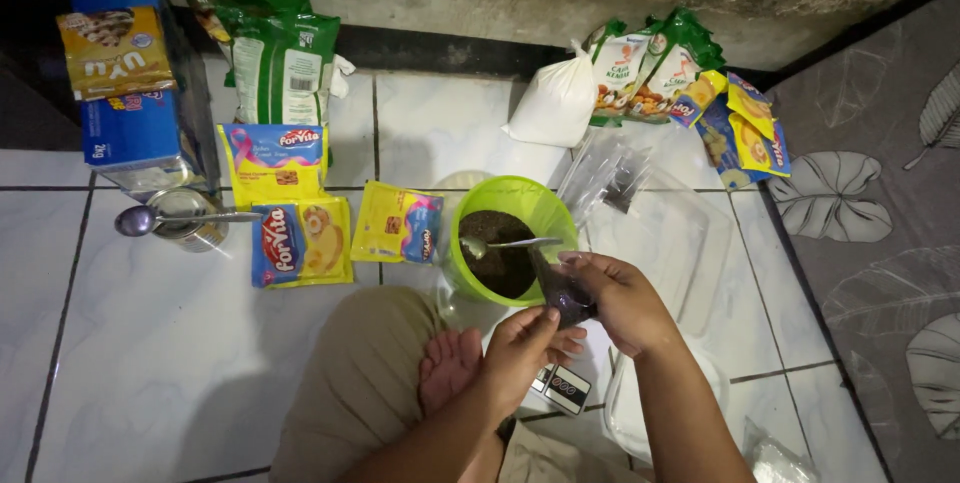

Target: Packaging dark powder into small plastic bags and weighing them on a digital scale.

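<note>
My right hand and my left hand both pinch a small clear plastic bag filled with dark powder, held just in front of a green plastic bowl. The bowl holds more dark powder, and a metal spoon rests in it. My bare foot and bent knee lie below the left hand.
Clear plastic bags and a clear lid lie right of the bowl. Yellow sachets sit to the left, with a tin and spoon, a blue box and green packets. A white bag leans by the wall. A small scale peeks out under my hands.
</note>
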